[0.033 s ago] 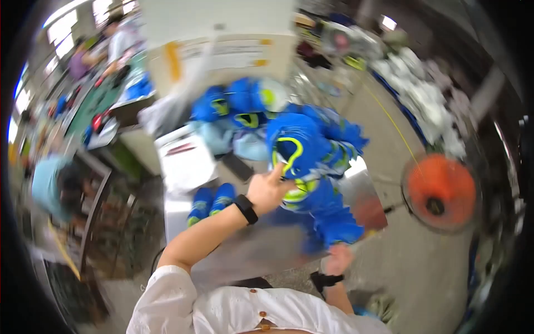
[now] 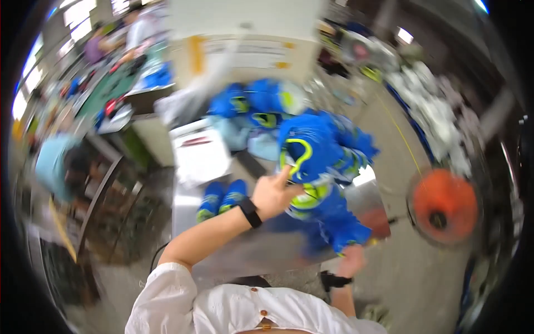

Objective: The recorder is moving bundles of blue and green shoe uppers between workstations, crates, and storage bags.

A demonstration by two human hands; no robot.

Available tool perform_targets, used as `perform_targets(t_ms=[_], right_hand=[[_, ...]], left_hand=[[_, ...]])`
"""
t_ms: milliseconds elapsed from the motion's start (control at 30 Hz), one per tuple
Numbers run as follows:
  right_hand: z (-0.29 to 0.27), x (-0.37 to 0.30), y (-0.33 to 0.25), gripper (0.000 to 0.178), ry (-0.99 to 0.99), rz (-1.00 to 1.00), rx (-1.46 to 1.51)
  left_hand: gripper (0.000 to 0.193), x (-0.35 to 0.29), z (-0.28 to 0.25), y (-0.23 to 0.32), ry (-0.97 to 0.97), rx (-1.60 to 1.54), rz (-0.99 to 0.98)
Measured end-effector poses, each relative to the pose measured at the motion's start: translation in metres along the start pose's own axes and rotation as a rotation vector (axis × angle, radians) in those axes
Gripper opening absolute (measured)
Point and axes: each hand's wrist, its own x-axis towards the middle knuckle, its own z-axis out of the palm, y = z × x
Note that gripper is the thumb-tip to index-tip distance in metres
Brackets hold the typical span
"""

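Observation:
A pile of blue fabric pieces (image 2: 306,131) with lime-edged openings, perhaps shoe uppers, lies on the metal table (image 2: 250,239). My left hand (image 2: 272,197) touches its near left side, index finger and thumb stretched apart beside a lime-rimmed opening; the other fingers are partly hidden. My right hand (image 2: 353,260) meets the near end of a blue bundle (image 2: 346,225) at the table's right front edge. Motion blurs that hand, so its grip is unclear. Two smaller blue-and-lime pieces (image 2: 222,197) stand side by side left of my left wrist.
White papers (image 2: 200,156) with a dark red pen-like item lie at the left, beside a dark phone-like object (image 2: 250,164). More blue pieces (image 2: 245,100) lie behind. An orange fan (image 2: 442,203) stands right of the table. Other people (image 2: 58,167) are at the left.
The whole view has shifted, so the table and pile appear slightly further right. Both hands stay at the pile, and the right hand appears a little further right.

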Motion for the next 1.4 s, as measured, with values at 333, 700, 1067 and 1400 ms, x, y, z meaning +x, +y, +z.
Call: perform_targets(t_ms=[333,700,1067,1400], right_hand=[[0.137,-0.075,-0.257,0.018,-0.529,-0.652,0.860],[0.321,-0.449,-0.418,0.021,-2.160,-0.026,0.997],[0.423,-0.676,-0.476,0.025,-2.717,0.200,0.740],[0.474,-0.870,-0.572,0.024,-2.979,-0.327,0.622]], left_hand=[[0.012,-0.249,-0.365,0.066,0.534,0.125,-0.551],[0.013,-0.543,-0.534,0.149,0.163,1.179,-1.206],[0.020,-0.651,-0.635,0.153,-0.336,1.016,-1.536],[0.016,-0.733,-0.739,0.156,-0.427,1.030,-1.659]])
